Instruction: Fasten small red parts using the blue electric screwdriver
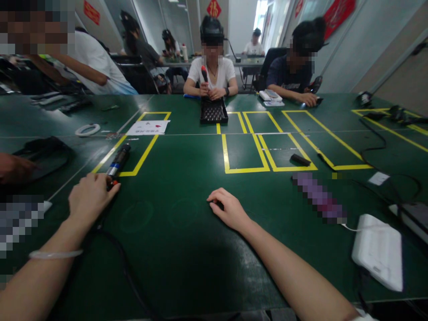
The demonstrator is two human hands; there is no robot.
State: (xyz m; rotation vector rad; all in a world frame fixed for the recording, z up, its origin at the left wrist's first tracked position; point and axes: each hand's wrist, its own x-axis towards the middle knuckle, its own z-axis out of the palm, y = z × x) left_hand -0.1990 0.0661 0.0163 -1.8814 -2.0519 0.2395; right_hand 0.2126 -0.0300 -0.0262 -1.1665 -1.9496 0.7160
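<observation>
My left grip (pixel 90 196) is closed on the near, orange-marked end of a black cylindrical tool with a blue-and-silver band (pixel 118 160), thumb on one side, fingers on the other. The tool's far end points away from me, over the left yellow tape outline (pixel 146 155) on the dark green table (pixel 180 178); whether it touches the surface I cannot tell. A white paper sheet (pixel 149 127) lies just beyond.

My right grip (pixel 229 209) is released, fingers loosely curled, low over the bare middle. To its right: a small black block (pixel 300 159) and a white rounded box (pixel 377 252).
</observation>
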